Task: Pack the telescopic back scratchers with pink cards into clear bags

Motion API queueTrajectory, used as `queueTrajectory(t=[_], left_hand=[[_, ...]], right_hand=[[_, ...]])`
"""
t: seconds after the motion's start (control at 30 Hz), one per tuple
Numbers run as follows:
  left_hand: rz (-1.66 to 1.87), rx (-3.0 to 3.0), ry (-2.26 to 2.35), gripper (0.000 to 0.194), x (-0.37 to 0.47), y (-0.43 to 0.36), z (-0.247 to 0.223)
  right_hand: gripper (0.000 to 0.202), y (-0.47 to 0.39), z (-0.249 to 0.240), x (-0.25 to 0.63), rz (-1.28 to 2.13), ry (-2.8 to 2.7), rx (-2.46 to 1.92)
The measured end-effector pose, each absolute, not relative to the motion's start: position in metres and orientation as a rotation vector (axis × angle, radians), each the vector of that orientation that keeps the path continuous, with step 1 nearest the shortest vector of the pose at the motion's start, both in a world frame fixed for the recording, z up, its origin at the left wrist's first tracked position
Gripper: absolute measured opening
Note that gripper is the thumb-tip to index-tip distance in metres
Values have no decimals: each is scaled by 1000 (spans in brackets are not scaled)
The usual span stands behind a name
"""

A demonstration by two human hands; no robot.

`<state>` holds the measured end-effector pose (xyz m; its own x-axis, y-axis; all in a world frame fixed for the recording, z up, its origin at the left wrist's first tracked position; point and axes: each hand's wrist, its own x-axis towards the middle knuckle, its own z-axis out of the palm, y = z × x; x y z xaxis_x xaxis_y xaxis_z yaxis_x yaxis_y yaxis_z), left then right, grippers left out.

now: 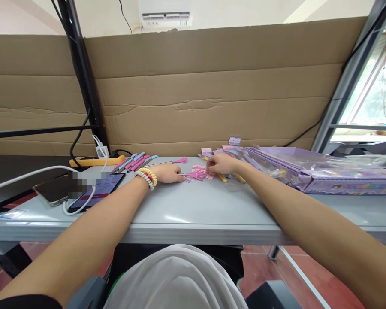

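Observation:
A pink hand-shaped back scratcher lies low over the table, its thin metal rod running back under my left hand. The fingers of that hand are closed around the rod. My right hand is closed in a pinch just right of the pink head, beside small pink printed cards; what its fingertips hold is hidden. Yellow sticks lie under and beside the right hand. Behind the left hand rests a second pink back scratcher with its rod stretched to the left.
Pink and blue handles lie in a group at left. Nearer are a tablet, a phone, a white cable and an orange power strip. A purple box with clear plastic stands right. Cardboard walls the back.

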<state>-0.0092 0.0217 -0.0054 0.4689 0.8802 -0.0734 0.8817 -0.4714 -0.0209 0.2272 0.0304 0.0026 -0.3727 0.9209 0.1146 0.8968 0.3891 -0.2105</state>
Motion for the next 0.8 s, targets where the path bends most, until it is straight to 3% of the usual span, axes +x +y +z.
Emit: queueTrajectory(t=[0.47,0.8], left_hand=[[-125,2701,1572,58,-9,23,-5],[-118,2702,1571,59,-9,22,-4]], right_hand=[[17,35,1,229,-42,-2344,-1562],[13,38,2,230,-12,-2383,-1565]])
